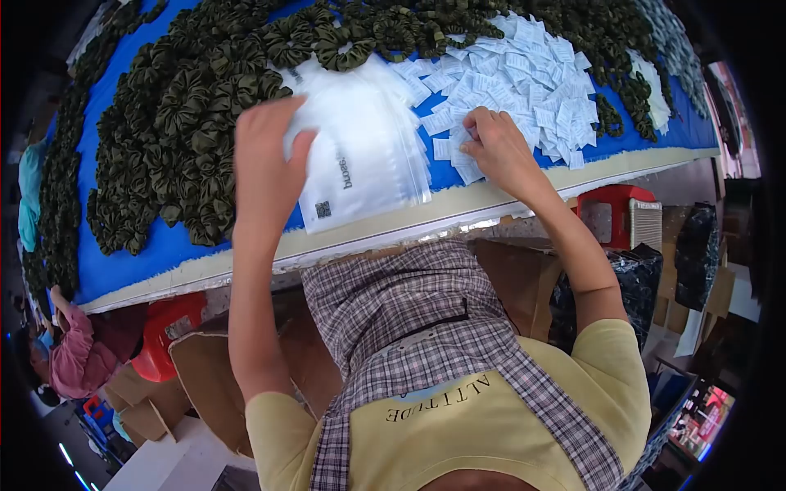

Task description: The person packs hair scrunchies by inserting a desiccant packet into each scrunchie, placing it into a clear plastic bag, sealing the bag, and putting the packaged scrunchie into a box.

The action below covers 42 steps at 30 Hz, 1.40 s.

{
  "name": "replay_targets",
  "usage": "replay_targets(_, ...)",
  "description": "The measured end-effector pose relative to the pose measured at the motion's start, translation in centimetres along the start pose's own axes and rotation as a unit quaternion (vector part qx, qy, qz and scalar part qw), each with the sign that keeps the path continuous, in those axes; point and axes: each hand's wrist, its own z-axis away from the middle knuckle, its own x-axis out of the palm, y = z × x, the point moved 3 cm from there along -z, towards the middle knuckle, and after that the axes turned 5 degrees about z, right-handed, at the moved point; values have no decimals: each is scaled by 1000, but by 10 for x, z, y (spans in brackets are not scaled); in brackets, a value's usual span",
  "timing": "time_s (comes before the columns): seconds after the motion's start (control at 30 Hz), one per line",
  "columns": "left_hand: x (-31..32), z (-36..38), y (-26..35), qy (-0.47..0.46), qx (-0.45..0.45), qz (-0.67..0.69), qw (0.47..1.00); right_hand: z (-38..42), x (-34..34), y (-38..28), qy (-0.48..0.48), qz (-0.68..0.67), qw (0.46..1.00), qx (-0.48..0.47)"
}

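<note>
Leftmost, at the edge of the blue-covered worktop (119,268): one co-worker, pink sleeve (78,356).

Next, scrunchies (184,106), dark green, loose, in a broad heap; none seen bagged.

Left hand (270,155): blurred, thumb and fingers apart, nothing seen in it, between heap and bags.

Centre, clear printed bags (364,151): stacked flat near the front edge; those on view appear unfilled, a few scrunchies lying at their far end.

Right of these, small printed cards (524,78): many, loose, piled; none seen attached to a scrunchie.

Right hand (501,151): fingers curled, thumb close to forefinger, at the pile's near side; whether a card is pinched, cannot tell.

Far right, further loose scrunchies. Finished packs: none identifiable; much appears left unpacked.
</note>
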Motion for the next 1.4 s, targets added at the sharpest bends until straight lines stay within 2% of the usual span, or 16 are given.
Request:
replay_targets(0.1, 79, -64, -20, 32, 104, -52, 993, -2, -5, 0, -31, -30, 999, 29)
replay_targets(0.27, 136, -99, -59, -39, 52, -159, 985, -2, -3, 3, -4, 0, 999, -38)
replay_targets(0.37, 104, -98, -49, 29, 23, -43, 998, -18, -15, -1, 26, -73, 997, -18)
replay_targets(0.43, 73, -83, -35, 80, -179, 134, 971, -33, -25, -5, 54, -148, 987, 4)
replay_targets(0.53, 55, -53, -26, 119, -231, 243, 935, -76, -35, -17, 124, -121, 984, -47)
replay_targets(0.6, 48, -28, -19, 137, -264, 382, 875, -108, -34, -23, 150, 33, 984, -91)
replay_targets(0.7, 38, 1, -4, 140, -332, 424, 831, -158, -11, -29, 171, -8, 979, -114)
replay_targets(0.77, 41, 17, 1, 125, -380, 487, 777, -173, 2, -43, 334, 37, 919, -208)
replay_targets(0.8, 41, 23, 3, 128, -381, 485, 777, -183, 10, -40, 333, 35, 918, -210)
replay_targets(0.93, 51, 39, 5, 128, -401, 591, 688, -212, 28, -29, 319, 121, 908, -243)
replay_targets(1.0, 53, 44, 9, 129, -398, 609, 673, -170, -18, -49, 262, -19, 926, -270)
replay_targets(1.03, 54, 46, 11, 128, -395, 627, 660, -137, -38, -61, 259, -18, 928, -269)
replay_targets(1.1, 58, 49, 19, 126, -385, 662, 631, -76, -58, -75, 98, -285, 935, -189)
replay_targets(1.2, 65, 59, 49, 81, -374, 679, 627, -16, -44, -93, -29, -358, 912, -197)
replay_targets(1.27, 67, 74, 69, -8, -347, 603, 718, 11, -21, -94, -47, -306, 934, -180)
replay_targets(1.4, 79, 113, 89, 15, -367, 577, 730, 47, 6, -84, -7, -362, 926, -109)
